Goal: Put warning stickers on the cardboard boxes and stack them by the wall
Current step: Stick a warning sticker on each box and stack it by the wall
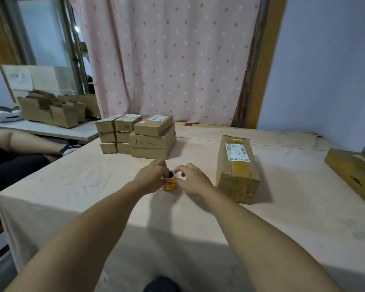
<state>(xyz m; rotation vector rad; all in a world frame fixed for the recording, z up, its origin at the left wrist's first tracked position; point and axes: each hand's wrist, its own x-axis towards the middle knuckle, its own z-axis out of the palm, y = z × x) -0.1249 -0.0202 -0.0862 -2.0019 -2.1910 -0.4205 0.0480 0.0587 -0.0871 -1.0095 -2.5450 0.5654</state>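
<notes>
two hands on a sticker roll [170,185] standing on the table [82,186]
left hand [151,178] grips it, one finger hiding the core; right hand [193,180] pinches the rim, exactly what too small to tell. long box [237,167] lies right; stacked boxes [152,140] stand beyond.

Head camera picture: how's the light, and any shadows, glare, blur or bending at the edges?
Head view: soft indoor light, no glare; left hand, right hand and sticker roll cast shadow toward the camera on the table; taped box casts one rightward; label print soft; wide angle tilts the door frame.
</notes>
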